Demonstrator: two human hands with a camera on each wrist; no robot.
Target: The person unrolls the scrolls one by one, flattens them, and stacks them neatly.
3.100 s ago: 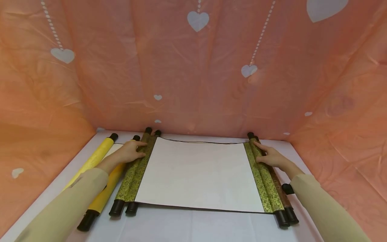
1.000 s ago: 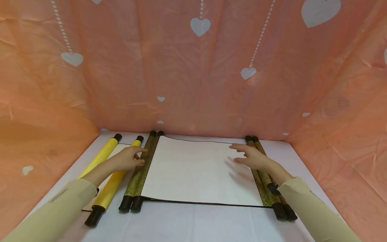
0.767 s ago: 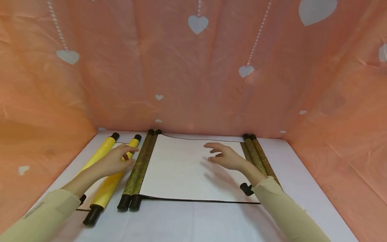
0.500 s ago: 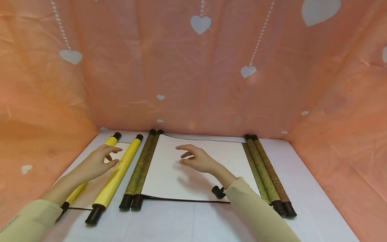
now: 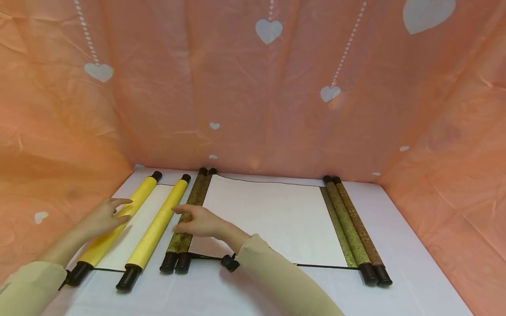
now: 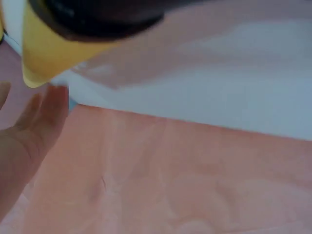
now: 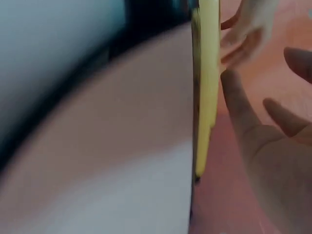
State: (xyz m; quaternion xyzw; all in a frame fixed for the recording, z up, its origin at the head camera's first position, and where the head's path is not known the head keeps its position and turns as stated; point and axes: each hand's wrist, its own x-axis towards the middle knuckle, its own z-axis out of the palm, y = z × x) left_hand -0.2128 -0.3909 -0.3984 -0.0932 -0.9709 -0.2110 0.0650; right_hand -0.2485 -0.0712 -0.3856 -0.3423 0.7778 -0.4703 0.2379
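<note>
My left hand (image 5: pixel 103 218) is at the outer yellow roller (image 5: pixel 141 195) of a small scroll, thumb and fingers spread over it. In the left wrist view the fingers (image 6: pixel 48 105) are straight and apart. My right hand (image 5: pixel 203 222) hovers between the inner yellow roller (image 5: pixel 160 219) and the green-brown rollers (image 5: pixel 197 191) of a larger scroll, fingers loosely bent with nothing between them. Between the two yellow rollers lies a strip of white paper (image 5: pixel 156 206). The larger scroll's white sheet (image 5: pixel 276 219) lies unrolled, partly covered by my right forearm.
At the sheet's right end a green roller (image 5: pixel 345 224) lies alongside a brown patterned roller (image 5: pixel 361 230). All rollers have black end knobs. A white tabletop (image 5: pixel 411 263) carries everything. Orange cloth with white hearts (image 5: pixel 269 30) hangs behind and at both sides.
Both hands have moved left. The right hand left the right-hand green roller, crossing the white sheet toward the yellow scroll. The left hand went from the green-brown rollers to the outer yellow roller.
</note>
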